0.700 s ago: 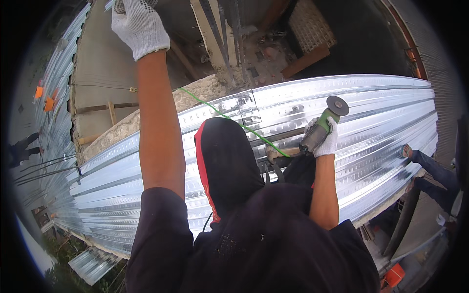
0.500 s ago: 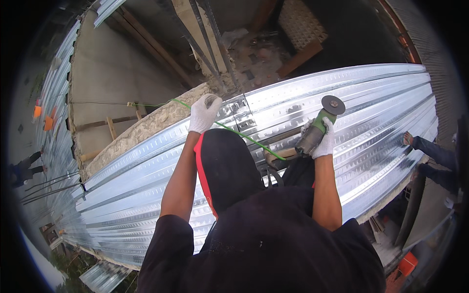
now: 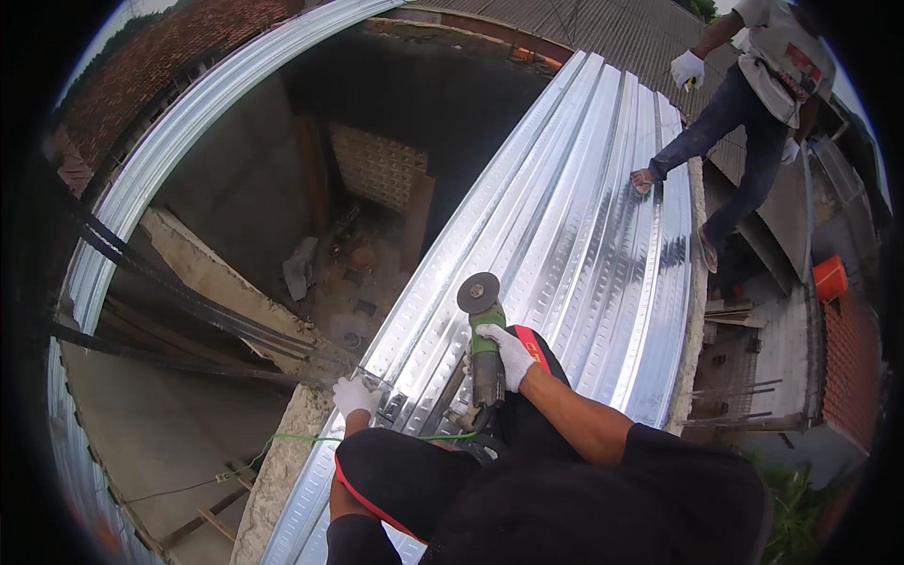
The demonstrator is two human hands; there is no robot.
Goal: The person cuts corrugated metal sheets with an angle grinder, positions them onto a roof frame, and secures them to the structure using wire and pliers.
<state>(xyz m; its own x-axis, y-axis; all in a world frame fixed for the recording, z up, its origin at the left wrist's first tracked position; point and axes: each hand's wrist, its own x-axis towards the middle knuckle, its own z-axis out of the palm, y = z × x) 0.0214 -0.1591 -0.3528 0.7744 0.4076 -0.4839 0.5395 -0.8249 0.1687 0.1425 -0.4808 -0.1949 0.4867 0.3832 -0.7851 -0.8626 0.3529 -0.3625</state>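
My right hand [image 3: 508,353], in a white glove, is closed round a green and grey angle grinder [image 3: 486,367], its dark disc [image 3: 478,292] uppermost, above ribbed galvanized sheets [image 3: 537,207]. My gloved left hand [image 3: 356,395] is low at the sheets' left edge, beside a small cut section [image 3: 394,405] and dark steel bars [image 3: 179,306]; its fingers are curled, and what they grip is too small to make out. A green cable [image 3: 301,437] runs from the grinder leftward over the rough concrete ledge [image 3: 268,494]. My bent knees are beside both hands.
A deep opening [image 3: 320,235] with rubble lies left of the sheets, bordered by another metal strip [image 3: 122,217]. At upper right a gloved co-worker [image 3: 772,75] stands with sandalled feet on the sheets' right edge. Beyond that edge, lower down, are roofs and an orange container [image 3: 829,278].
The view has swung sharply, bringing the co-worker fully into sight. My left hand has come down from high up to the sheets' edge; the grinder remains in my right hand.
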